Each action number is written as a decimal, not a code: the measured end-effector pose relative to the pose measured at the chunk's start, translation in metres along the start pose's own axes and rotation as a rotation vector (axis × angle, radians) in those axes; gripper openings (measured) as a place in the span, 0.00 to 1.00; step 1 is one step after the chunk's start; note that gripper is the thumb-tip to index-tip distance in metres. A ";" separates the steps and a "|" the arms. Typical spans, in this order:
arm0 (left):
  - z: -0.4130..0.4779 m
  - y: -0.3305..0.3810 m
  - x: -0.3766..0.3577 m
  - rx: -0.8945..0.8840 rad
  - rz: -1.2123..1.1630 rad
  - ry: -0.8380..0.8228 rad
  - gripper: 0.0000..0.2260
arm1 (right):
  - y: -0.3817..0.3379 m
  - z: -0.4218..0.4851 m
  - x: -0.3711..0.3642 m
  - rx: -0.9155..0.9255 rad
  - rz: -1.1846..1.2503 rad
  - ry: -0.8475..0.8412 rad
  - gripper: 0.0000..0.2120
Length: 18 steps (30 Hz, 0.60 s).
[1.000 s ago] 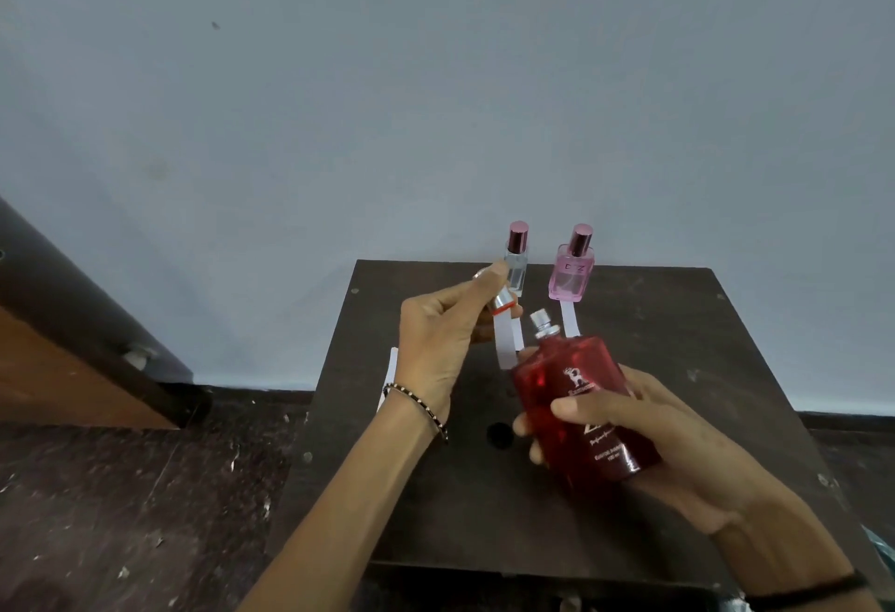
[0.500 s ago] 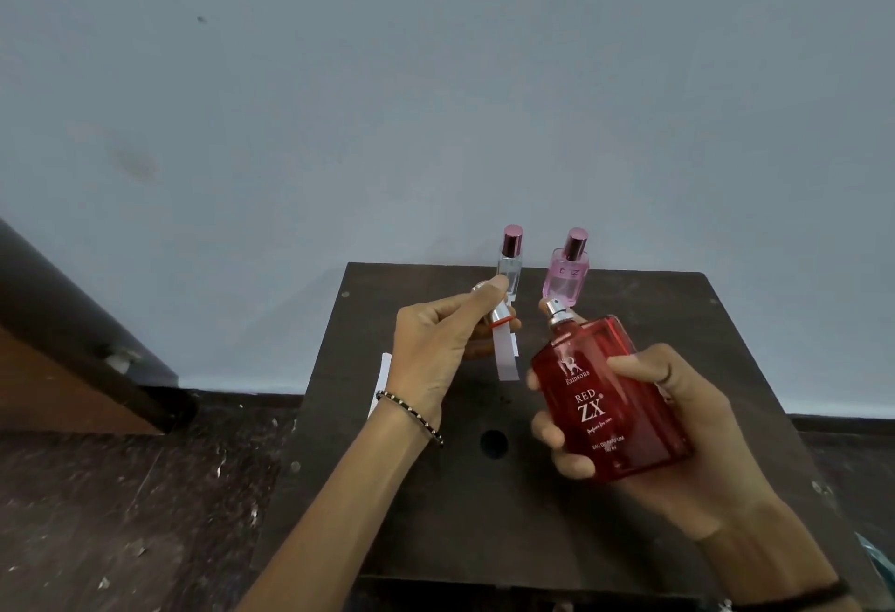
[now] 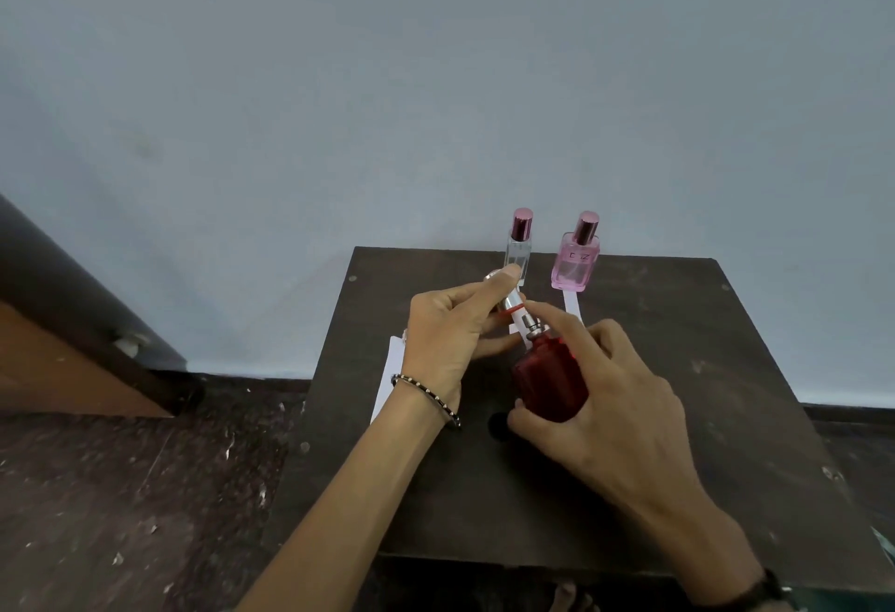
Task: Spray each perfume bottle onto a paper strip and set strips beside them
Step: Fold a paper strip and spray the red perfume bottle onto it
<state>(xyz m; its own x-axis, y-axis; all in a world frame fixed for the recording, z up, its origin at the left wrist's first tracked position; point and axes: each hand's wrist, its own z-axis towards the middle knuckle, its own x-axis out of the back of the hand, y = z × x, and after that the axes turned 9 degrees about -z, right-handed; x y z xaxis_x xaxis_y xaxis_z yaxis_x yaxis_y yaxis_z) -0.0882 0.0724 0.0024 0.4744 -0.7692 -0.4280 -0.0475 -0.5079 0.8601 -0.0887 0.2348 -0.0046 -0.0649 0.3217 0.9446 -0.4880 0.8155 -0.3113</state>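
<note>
Two small perfume bottles are standing upright at the rear edge of the bench (image 3: 702,417), against the wall. The narrow bottle (image 3: 519,248) is sitting to the left of the wider bottle (image 3: 576,262). A paper strip (image 3: 572,305) is lying on the bench directly in front of the wider bottle. Spare strips (image 3: 390,376) are lying at the left edge of the bench. The large bottle (image 3: 549,381) is being held above the bench centre by the right hand (image 3: 615,413), tilted toward the left hand (image 3: 448,338), which is positioned just beside it on the left.

Red bottle (image 3: 549,381), pink bottle (image 3: 575,265), white strip (image 3: 572,307), dark table (image 3: 678,369)
</note>
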 end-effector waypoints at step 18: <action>0.002 0.003 0.009 0.084 -0.018 0.010 0.14 | -0.016 -0.001 -0.018 -0.116 -0.240 0.003 0.45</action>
<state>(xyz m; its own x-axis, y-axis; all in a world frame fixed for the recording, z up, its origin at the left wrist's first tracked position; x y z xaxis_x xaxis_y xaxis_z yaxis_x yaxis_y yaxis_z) -0.0862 0.0628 0.0008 0.4847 -0.7558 -0.4403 -0.1123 -0.5530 0.8256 -0.0787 0.2162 -0.0171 0.0434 0.1136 0.9926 -0.3859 0.9183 -0.0882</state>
